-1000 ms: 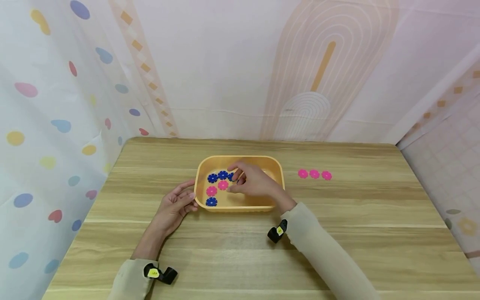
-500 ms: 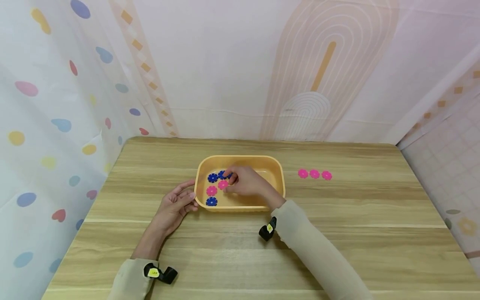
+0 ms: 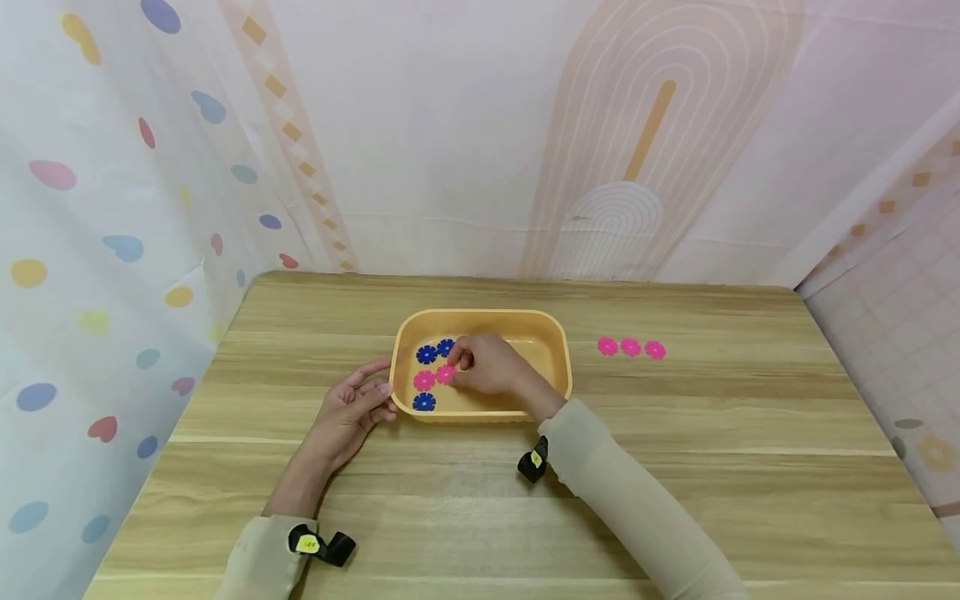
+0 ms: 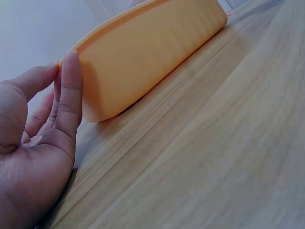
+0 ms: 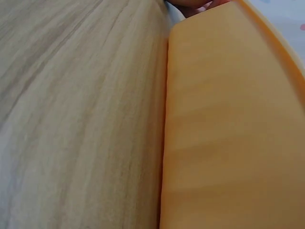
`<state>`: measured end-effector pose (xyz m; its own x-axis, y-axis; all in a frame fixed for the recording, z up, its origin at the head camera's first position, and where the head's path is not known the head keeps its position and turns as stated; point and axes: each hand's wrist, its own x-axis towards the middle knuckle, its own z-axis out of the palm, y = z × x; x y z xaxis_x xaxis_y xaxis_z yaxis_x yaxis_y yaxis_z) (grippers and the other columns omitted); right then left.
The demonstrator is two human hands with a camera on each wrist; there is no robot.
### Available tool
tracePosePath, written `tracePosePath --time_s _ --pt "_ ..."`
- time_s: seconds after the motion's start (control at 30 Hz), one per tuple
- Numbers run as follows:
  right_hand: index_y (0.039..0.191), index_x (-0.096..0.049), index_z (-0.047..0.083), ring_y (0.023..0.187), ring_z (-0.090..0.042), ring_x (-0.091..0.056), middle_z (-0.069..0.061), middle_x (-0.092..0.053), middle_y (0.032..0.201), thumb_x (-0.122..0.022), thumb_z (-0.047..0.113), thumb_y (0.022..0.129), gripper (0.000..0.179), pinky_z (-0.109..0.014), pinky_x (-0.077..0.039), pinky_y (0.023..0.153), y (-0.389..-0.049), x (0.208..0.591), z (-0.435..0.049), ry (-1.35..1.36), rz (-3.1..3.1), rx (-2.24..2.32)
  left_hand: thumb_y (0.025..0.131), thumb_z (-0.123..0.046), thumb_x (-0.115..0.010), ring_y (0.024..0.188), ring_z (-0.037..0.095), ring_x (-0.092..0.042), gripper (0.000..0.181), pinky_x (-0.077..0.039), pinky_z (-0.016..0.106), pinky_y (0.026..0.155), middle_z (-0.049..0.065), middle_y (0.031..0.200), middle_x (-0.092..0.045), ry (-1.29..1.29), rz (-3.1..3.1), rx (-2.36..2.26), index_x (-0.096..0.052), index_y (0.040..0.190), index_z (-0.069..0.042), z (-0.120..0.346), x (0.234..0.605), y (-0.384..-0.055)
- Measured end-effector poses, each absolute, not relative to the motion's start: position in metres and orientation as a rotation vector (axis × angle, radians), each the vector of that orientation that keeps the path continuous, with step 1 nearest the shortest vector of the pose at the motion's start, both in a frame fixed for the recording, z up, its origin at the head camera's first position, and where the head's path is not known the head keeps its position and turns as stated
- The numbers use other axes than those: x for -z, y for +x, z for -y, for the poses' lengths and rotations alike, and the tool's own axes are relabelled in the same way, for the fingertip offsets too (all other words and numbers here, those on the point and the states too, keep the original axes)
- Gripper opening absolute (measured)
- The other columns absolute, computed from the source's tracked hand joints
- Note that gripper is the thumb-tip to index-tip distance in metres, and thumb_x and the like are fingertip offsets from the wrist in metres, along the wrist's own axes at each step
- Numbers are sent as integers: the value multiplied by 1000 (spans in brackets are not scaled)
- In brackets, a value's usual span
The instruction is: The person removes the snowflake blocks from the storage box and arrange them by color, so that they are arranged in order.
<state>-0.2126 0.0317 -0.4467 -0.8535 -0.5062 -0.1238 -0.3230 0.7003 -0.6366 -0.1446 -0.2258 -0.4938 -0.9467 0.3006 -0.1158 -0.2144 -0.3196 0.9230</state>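
An orange-yellow plastic basin [image 3: 555,367] stands on the wooden table. My left hand [image 3: 348,417] holds its left end, thumb at the rim and fingers against the outside wall; the left wrist view shows this pinch on the basin wall [image 4: 133,62]. Inside, my right hand [image 3: 491,365] pinches a pink snowflake disc [image 3: 446,374] at its right edge. Beside that disc lie another pink snowflake disc [image 3: 424,381] and several blue snowflake discs [image 3: 424,402]. The right hand covers part of the basin floor. In the right wrist view the basin's outer wall [image 5: 224,114] hides that hand.
To the right of the basin, three pink snowflake discs [image 3: 631,347] lie in a row on the table [image 3: 720,467]. A patterned cloth [image 3: 450,150] hangs behind the table's back edge, and a dotted cloth [image 3: 112,333] hangs at the left.
My right hand has moved left and down inside the basin and now pinches the pink disc, which has shifted slightly. My left hand stays at the rim.
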Motion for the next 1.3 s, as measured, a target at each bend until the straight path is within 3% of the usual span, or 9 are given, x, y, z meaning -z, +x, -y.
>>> tracePosePath --time_s 0.27,0.73,1.3 --pt "103 -71 14 74 -11 -51 4 -56 78 -82 24 89 20 -23 -41 68 -212 448 -29 -678 -2642 867 104 -10 -60 80 9 -70 41 -65 20 73 0 100 -71 118 -1599 -2324 -49 144 -12 227 494 -144" --pt "96 -67 12 80 -13 -56 1 -63 84 -84 20 87 21 -21 -49 73 -210 446 -29 -666 -2627 932 103 -11 -61 80 9 -70 43 -65 20 72 0 100 -70 112 -1601 -2324 -49 144 -11 227 491 -142" --pt "90 -68 15 77 -14 -59 1 -66 84 -76 17 93 9 -21 -51 67 -210 441 -40 -675 -2556 1074 103 -12 -62 79 8 -70 41 -65 20 72 0 99 -70 96 -1615 -2316 -50 143 -13 225 493 -144"
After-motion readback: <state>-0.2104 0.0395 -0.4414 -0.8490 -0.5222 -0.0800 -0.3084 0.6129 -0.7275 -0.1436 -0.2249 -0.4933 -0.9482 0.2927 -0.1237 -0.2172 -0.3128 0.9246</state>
